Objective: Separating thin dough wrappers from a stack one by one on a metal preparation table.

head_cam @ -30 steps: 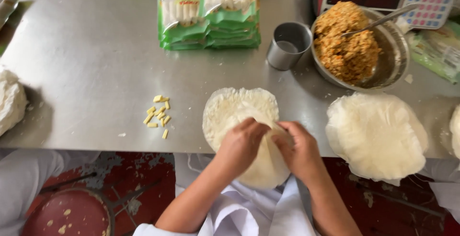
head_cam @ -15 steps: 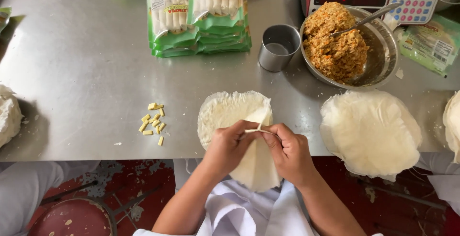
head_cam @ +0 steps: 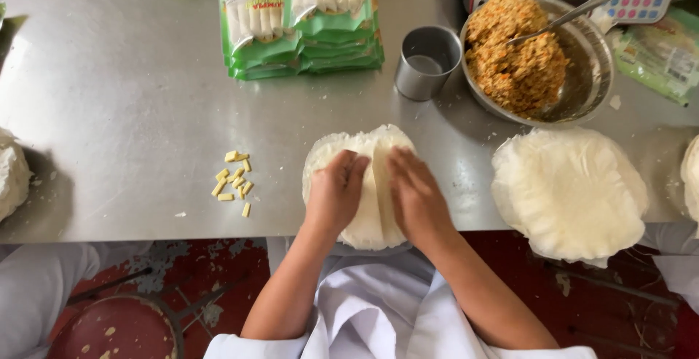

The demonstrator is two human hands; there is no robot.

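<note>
Both hands have gone from a fingertip pinch at the near edge of the wrapper half a second ago to lying flat on top of it, and the sheet, round and open a second ago, now shows its two sides folded in toward the middle. Left hand rests palm down on the left flap, fingers stretched toward twelve o'clock; right hand lies the same way on the right flap, the two side by side and just apart, neither one closed on anything. Between them runs a narrow upright strip of the wrapper (whether any filling sits under the folds cannot be seen), and the sheet's lower edge hangs over the near rim of the steel table. From that pressing posture, I judge that the side folds are being flattened down. At nine o'clock from the hands lies a scatter of small yellow pieces. At three o'clock sits a stack of round wrappers, well apart from the hands. At about one o'clock stands a small metal cup, and just beyond it, at two o'clock, a metal bowl of orange-brown filling with a spoon laid in it. At eleven to twelve o'clock lie green packets stacked in two piles, touching each other.
</note>
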